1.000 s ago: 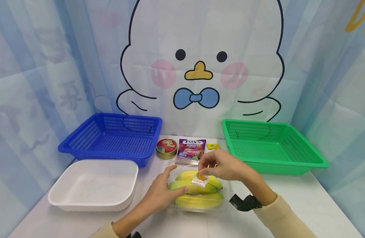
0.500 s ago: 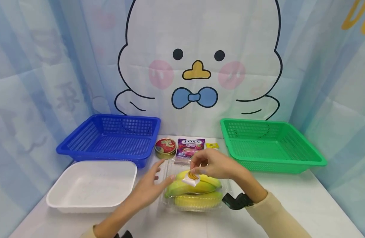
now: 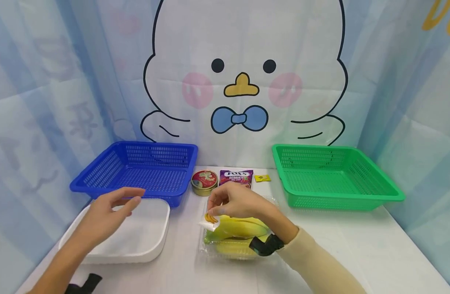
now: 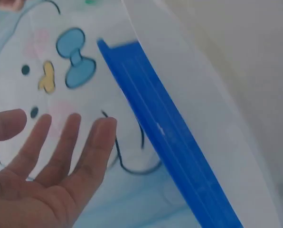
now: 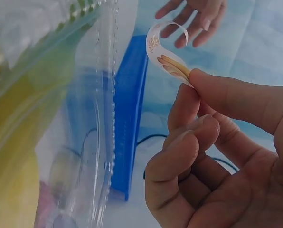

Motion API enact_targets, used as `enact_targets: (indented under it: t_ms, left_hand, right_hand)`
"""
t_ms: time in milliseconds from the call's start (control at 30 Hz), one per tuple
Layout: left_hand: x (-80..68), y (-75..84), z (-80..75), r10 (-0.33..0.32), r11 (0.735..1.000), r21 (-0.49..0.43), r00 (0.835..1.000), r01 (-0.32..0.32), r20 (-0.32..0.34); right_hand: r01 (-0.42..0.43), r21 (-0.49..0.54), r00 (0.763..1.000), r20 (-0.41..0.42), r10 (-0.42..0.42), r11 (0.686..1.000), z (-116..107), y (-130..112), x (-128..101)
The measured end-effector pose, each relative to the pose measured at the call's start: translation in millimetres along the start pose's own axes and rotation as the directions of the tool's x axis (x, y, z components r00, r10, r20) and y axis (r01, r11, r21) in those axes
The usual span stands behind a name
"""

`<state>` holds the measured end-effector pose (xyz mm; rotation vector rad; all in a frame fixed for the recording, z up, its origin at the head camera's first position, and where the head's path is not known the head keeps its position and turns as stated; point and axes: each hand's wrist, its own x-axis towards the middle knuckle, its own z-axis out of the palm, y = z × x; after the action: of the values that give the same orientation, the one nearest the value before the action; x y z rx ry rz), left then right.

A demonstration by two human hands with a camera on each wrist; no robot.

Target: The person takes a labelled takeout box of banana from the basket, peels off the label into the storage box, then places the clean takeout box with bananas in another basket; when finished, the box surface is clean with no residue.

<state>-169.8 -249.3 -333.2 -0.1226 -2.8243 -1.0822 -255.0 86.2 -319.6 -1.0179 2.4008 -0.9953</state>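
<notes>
Between thumb and forefinger, my right hand (image 3: 236, 201) pinches a white sticker (image 5: 166, 54) printed with bananas. In the right wrist view the sticker curls into a hook shape. Below that hand, a clear plastic clamshell box (image 3: 206, 250) holds yellow-green bananas (image 3: 243, 227); the hand and wrist cover part of it. My left hand (image 3: 103, 216) hovers over the white tub (image 3: 151, 245) at the left, holding nothing. Its fingers are extended and spread apart in the left wrist view.
A blue basket (image 3: 155, 179) stands at the back left, a green basket (image 3: 320, 179) at the back right. Between them sit a round red-lidded tin (image 3: 204, 181), a purple Fox's candy bag (image 3: 236, 176) and a small yellow packet (image 3: 262, 178).
My left hand has left the clamshell box and moved left over the white tub. My right hand has carried the sticker left across the box.
</notes>
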Motion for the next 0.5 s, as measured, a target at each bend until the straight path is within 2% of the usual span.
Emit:
enact_targets:
  t_ms: [67,167,233,333,433,500]
  left_hand:
    - [-1.8,-12.9,-13.0,0.011,0.999,0.04,1.0,-0.01,-0.007]
    - [-3.0,-32.3,-32.6,-0.01,0.995,0.099,1.0,0.01,-0.005]
    - [-3.8,-45.2,-43.6,-0.046,0.991,0.124,0.999,0.046,-0.003]
    - [-4.0,-65.9,-57.6,-0.122,0.986,0.114,0.992,0.118,0.021]
    - [-3.4,-85.9,-65.8,-0.183,0.977,0.117,0.983,0.179,0.029]
    - [-2.8,-97.2,-68.9,-0.217,0.966,0.148,0.976,0.213,0.011]
  right_hand:
    - [-0.013,-0.011,1.0,0.004,0.013,1.0,4,-5,8]
    - [-0.028,-0.034,1.0,0.006,0.028,0.999,10,-11,20]
    - [-0.037,-0.028,0.999,0.005,0.038,0.999,14,-15,28]
    - [-0.035,-0.005,0.999,0.008,0.035,0.999,18,-20,37]
    - [-0.041,0.011,0.999,0.015,0.041,0.999,24,-25,48]
    - [-0.041,0.011,0.999,0.02,0.041,0.999,28,-27,55]
